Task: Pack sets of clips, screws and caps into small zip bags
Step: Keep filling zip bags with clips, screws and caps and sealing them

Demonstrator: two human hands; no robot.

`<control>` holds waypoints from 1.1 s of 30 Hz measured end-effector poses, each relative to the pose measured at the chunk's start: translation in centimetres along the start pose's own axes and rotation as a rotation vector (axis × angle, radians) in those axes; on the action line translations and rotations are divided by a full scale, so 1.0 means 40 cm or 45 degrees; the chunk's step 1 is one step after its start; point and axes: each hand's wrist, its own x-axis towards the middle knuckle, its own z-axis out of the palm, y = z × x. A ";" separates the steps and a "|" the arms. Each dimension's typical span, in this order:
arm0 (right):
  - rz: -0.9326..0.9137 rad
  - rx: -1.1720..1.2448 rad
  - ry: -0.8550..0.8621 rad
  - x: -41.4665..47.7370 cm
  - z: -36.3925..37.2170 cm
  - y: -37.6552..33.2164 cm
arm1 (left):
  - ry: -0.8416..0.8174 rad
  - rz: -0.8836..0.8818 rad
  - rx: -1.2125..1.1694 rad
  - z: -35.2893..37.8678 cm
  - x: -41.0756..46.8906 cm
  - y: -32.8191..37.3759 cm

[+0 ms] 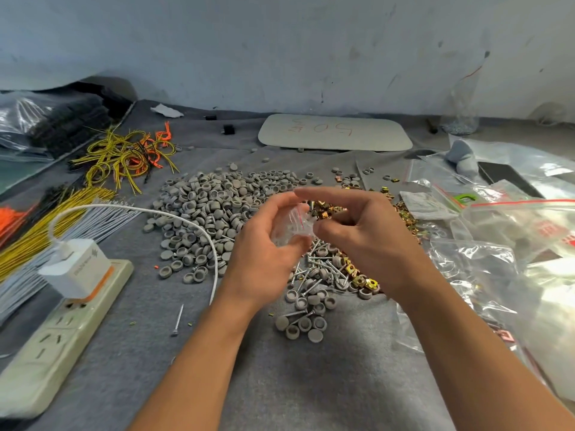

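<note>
Zip bag: I saw one small clear zip bag [295,223] with a red seal line, crumpled, held up between both hands above the middle of the table; I could not tell what was inside it.
Left hand: the left hand [267,241] had its fingers curled behind the bag and its thumb pressed on the front.
Right hand: the right hand [367,234] pinched the bag's right edge, with the forefinger stretched over the top.
Caps: round grey plastic caps [211,206], hollow on one side, lay in one wide heap past the left hand, too many for me to count; a smaller scatter lay below the hands.
Screws: thin silver metal screws [317,265] lay tangled just under the hands; I counted one stray screw [178,320] apart to the left.
Clips: shiny gold folded-metal clips [361,275] lay beside the screws, with more behind the right hand.
Cloth: one grey felt-like cloth [311,384] covered the table.
Left side: one cream power strip [53,343] carried one white charger [74,269]; its white cable [174,219] arched over the caps. Yellow wires [124,157] lay looped behind.
Right side: crinkled clear plastic bags [497,259] lay heaped.
</note>
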 end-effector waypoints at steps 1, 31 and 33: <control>0.015 0.019 0.012 0.001 0.003 0.001 | 0.005 -0.007 0.002 0.000 0.001 -0.001; 0.469 1.047 0.125 0.004 -0.026 0.016 | 0.390 0.262 0.363 0.000 -0.015 -0.003; 0.479 1.043 0.119 0.004 -0.029 0.018 | 0.368 0.248 0.350 0.001 -0.016 -0.002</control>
